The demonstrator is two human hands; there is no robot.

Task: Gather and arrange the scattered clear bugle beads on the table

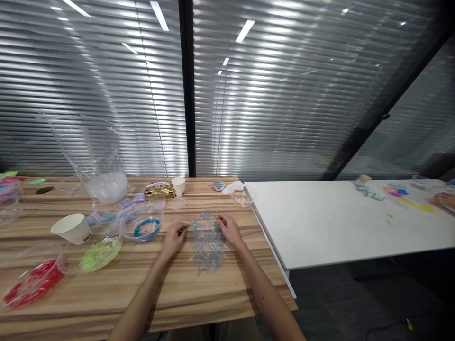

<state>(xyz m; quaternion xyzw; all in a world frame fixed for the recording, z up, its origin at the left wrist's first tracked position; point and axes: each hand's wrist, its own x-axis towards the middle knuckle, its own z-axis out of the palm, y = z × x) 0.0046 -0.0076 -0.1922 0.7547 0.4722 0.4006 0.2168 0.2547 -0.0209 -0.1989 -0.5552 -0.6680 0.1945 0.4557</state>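
Note:
A spread of small, shiny, clear-grey pieces (209, 241), like short tubes or beads, lies on the wood-grain table in front of me. I cannot tell whether a clear dish or film lies under them. At its left edge is my left hand (175, 237), fingers curled together in a pinch. My right hand (229, 228) is at the upper right edge, thumb and fingers likewise pressed together. What either pinch holds, if anything, is too small to make out.
Left are clear dishes with blue (147, 229), green (101, 253) and red (33, 283) contents, and a paper cup (73, 228). Behind stand another cup (178, 185), a gold packet (159, 190) and a plastic bag (106, 184). A white table (320, 222) adjoins; another person's hand (444, 199) is far right.

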